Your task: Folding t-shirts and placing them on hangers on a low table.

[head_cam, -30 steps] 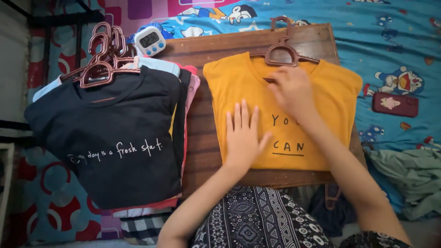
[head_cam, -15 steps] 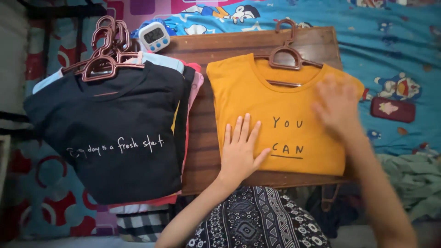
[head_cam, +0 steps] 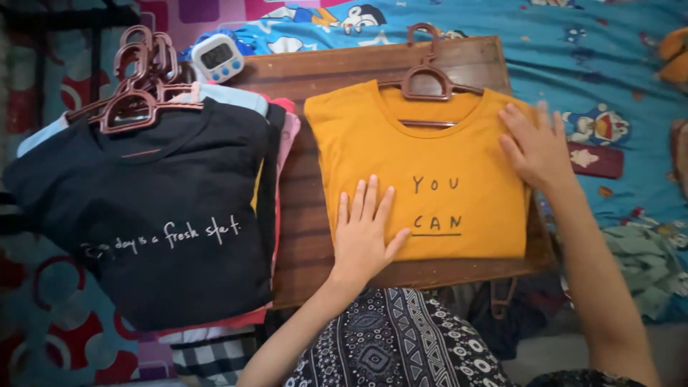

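Observation:
An orange T-shirt (head_cam: pixel 430 165) on a brown plastic hanger (head_cam: pixel 428 77) lies flat on a low wooden table (head_cam: pixel 308 72), folded to a rectangle with dark lettering on its chest. My left hand (head_cam: pixel 364 233) rests flat, fingers spread, on the shirt's lower left part. My right hand (head_cam: pixel 536 147) lies flat and open on the shirt's right edge, at the folded sleeve side. Neither hand grips anything.
A stack of shirts topped by a dark navy T-shirt (head_cam: pixel 172 215) hangs over the table's left side, with several brown hangers (head_cam: pixel 140 86) bunched at its top. A small white digital timer (head_cam: pixel 217 57) stands behind. A blue cartoon-print bedsheet (head_cam: pixel 609 79) surrounds the table; crumpled clothes (head_cam: pixel 645 265) lie at right.
My right hand has moved from the shirt's collar area out to its right edge. My left hand has stayed flat on the lower left of the shirt.

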